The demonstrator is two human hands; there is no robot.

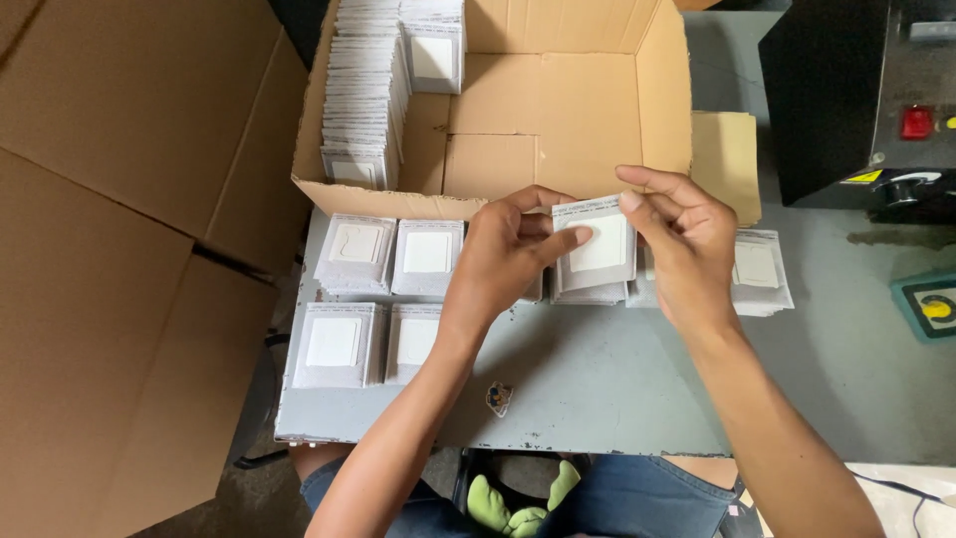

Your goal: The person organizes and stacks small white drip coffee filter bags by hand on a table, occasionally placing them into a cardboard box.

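My left hand (pixel 508 254) and my right hand (pixel 687 239) together hold a small clear packet with a white square pad inside (pixel 602 244), just above a low stack of the same packets (pixel 588 294) on the grey table. The left thumb presses the packet's face; the right fingers pinch its upper right corner. More packet stacks lie on the table to the left (pixel 428 254) and partly hidden behind my right hand (pixel 762 269). An open cardboard box (pixel 558 120) stands behind, with rows of packets (pixel 363 95) packed upright along its left side.
A large flattened cardboard sheet (pixel 119 249) fills the left. A black machine (pixel 861 100) with a red button stands at the upper right. A green and yellow device (pixel 931 304) sits at the right edge. The grey table (pixel 597 389) has a small sticker (pixel 498 399) near its front edge.
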